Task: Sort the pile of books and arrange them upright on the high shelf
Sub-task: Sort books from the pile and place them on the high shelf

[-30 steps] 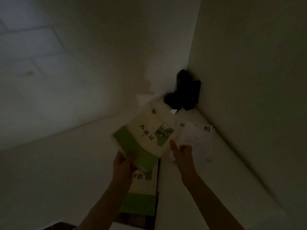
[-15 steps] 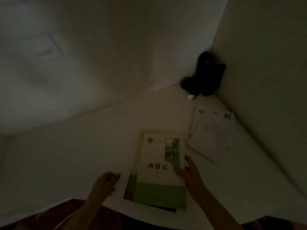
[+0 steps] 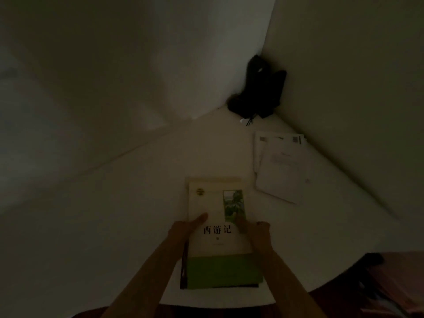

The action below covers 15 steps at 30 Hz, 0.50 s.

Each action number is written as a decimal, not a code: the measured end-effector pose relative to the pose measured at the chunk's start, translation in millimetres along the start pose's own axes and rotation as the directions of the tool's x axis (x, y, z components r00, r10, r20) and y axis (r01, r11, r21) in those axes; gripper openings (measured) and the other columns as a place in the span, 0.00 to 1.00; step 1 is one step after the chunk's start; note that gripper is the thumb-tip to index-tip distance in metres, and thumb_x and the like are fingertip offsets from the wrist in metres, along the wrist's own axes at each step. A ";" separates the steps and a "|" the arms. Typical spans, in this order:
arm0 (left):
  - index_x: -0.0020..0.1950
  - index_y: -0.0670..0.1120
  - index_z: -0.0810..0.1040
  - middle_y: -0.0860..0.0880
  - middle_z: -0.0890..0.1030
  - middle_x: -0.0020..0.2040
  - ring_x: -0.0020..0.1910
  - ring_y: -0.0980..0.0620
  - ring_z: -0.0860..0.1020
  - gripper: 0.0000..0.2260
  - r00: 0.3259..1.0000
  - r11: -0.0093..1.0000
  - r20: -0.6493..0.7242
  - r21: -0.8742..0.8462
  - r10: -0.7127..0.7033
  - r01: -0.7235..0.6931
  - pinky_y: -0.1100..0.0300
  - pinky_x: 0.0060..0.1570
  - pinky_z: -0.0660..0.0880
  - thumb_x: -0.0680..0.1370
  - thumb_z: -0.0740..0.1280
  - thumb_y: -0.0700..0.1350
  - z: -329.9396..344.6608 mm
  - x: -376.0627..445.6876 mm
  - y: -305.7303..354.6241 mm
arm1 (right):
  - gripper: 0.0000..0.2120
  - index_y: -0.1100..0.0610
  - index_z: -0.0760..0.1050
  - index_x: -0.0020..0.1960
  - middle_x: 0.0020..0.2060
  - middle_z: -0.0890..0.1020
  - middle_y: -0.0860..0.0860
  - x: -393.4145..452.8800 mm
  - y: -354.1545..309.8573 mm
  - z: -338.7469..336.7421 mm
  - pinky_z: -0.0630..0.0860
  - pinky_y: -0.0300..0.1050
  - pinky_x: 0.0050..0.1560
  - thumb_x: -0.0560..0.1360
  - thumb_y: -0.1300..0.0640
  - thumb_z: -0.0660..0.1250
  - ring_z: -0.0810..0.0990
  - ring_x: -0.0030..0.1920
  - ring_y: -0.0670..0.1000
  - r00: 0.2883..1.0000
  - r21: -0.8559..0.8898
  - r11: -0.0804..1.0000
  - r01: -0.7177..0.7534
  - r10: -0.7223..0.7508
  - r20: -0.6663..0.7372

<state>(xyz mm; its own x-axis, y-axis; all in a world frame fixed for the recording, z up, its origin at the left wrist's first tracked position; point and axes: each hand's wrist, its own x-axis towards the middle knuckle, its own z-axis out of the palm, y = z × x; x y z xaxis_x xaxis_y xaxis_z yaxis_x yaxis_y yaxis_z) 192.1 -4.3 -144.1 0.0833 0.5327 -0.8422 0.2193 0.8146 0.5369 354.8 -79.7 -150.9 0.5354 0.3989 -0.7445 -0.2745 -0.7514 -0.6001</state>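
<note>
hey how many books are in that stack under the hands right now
At least 2, lying flat on the white shelf: the green-and-cream top book, held by the left hand and right hand, and a dark-edged book under it. More may be hidden.

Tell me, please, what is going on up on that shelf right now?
A person is handling a small stack of books lying flat on a white shelf. The left hand and the right hand grip the stack's sides, thumbs on the green-and-cream top cover. None of the books stands upright yet. To the right lie some white papers, and a dark object sits in the far corner; the light is too dim to identify it.
</note>
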 end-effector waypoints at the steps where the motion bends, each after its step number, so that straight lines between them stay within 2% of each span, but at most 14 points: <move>1: 0.63 0.38 0.73 0.40 0.79 0.58 0.52 0.42 0.79 0.51 1.000 1.000 0.008 0.018 0.022 -0.022 0.46 0.51 0.79 0.48 0.79 0.64 -0.7 -0.8 -4.8 | 0.62 0.66 0.71 0.64 0.60 0.76 0.61 10.7 7.0 1.2 0.75 0.58 0.59 0.41 0.29 0.76 0.76 0.57 0.61 1.000 0.038 0.999 -0.006 0.006 0.007; 3: 0.63 0.39 0.71 0.42 0.78 0.57 0.51 0.43 0.79 0.46 0.996 0.996 0.000 0.030 0.087 -0.087 0.49 0.46 0.80 0.54 0.79 0.63 -1.3 -9.8 -13.1 | 0.55 0.65 0.74 0.62 0.58 0.78 0.61 23.4 23.5 2.9 0.76 0.59 0.57 0.45 0.33 0.78 0.78 0.55 0.61 1.000 0.061 0.998 -0.019 0.018 0.022; 5: 0.60 0.39 0.70 0.44 0.77 0.54 0.50 0.46 0.78 0.31 0.985 0.984 0.008 0.030 0.175 -0.175 0.56 0.38 0.79 0.65 0.77 0.54 -3.8 -20.7 -20.4 | 0.58 0.62 0.74 0.63 0.58 0.78 0.59 30.9 42.0 5.0 0.77 0.59 0.56 0.41 0.28 0.76 0.78 0.54 0.60 0.999 0.045 0.999 -0.020 0.018 0.030; 7: 0.57 0.41 0.70 0.47 0.76 0.50 0.46 0.49 0.78 0.24 0.971 0.969 0.021 0.048 0.240 -0.241 0.62 0.34 0.76 0.68 0.75 0.48 -9.4 -33.2 -25.4 | 0.59 0.62 0.72 0.63 0.58 0.78 0.57 23.7 54.2 6.5 0.78 0.57 0.54 0.42 0.27 0.75 0.78 0.54 0.59 0.999 0.071 0.997 -0.009 0.005 0.051; 9: 0.54 0.43 0.70 0.48 0.77 0.47 0.42 0.51 0.79 0.20 0.957 0.957 0.024 0.013 0.290 -0.290 0.63 0.30 0.76 0.68 0.75 0.46 -19.1 -48.4 -26.8 | 0.52 0.63 0.70 0.64 0.57 0.78 0.57 3.4 55.1 7.2 0.80 0.54 0.48 0.50 0.31 0.77 0.78 0.53 0.58 0.993 0.127 0.992 -0.002 -0.014 0.121; 11: 0.51 0.46 0.72 0.48 0.79 0.47 0.42 0.51 0.80 0.17 0.943 0.943 0.033 -0.032 0.332 -0.331 0.62 0.29 0.78 0.68 0.75 0.44 -30.8 -64.0 -28.0 | 0.51 0.60 0.65 0.68 0.63 0.74 0.60 -41.8 33.7 7.2 0.79 0.58 0.52 0.54 0.36 0.78 0.77 0.56 0.60 0.985 0.179 0.984 0.002 -0.033 0.171; 13: 0.49 0.48 0.73 0.47 0.80 0.48 0.44 0.49 0.81 0.15 0.926 0.924 0.034 -0.075 0.377 -0.374 0.59 0.32 0.79 0.67 0.75 0.43 -44.7 -81.6 -28.4 | 0.45 0.58 0.56 0.74 0.68 0.68 0.61 -71.8 19.4 7.5 0.74 0.59 0.59 0.66 0.45 0.75 0.73 0.63 0.63 0.962 0.233 0.972 -0.013 -0.051 0.267; 14: 0.50 0.48 0.74 0.46 0.81 0.49 0.44 0.48 0.81 0.16 0.914 0.912 0.029 -0.095 0.404 -0.400 0.56 0.35 0.80 0.67 0.75 0.43 -52.0 -92.6 -26.8 | 0.42 0.59 0.55 0.75 0.68 0.69 0.62 -82.4 14.3 5.9 0.74 0.59 0.59 0.69 0.48 0.72 0.73 0.63 0.63 0.936 0.257 0.966 -0.014 -0.078 0.344; 15: 0.52 0.47 0.74 0.45 0.81 0.49 0.45 0.47 0.81 0.17 0.901 0.896 0.020 -0.114 0.434 -0.429 0.54 0.37 0.81 0.67 0.75 0.44 -59.5 -104.4 -24.2 | 0.39 0.61 0.59 0.73 0.65 0.73 0.62 -93.7 7.7 5.8 0.75 0.58 0.58 0.69 0.49 0.71 0.75 0.61 0.62 0.899 0.273 0.962 0.004 -0.123 0.420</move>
<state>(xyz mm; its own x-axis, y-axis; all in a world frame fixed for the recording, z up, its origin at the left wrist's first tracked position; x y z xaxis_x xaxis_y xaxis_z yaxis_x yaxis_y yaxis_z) 120.3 -66.0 -66.2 0.1894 0.8288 -0.5265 0.0501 0.5274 0.8482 297.9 -119.8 -87.4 0.1794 0.6721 -0.7184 -0.4800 -0.5776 -0.6603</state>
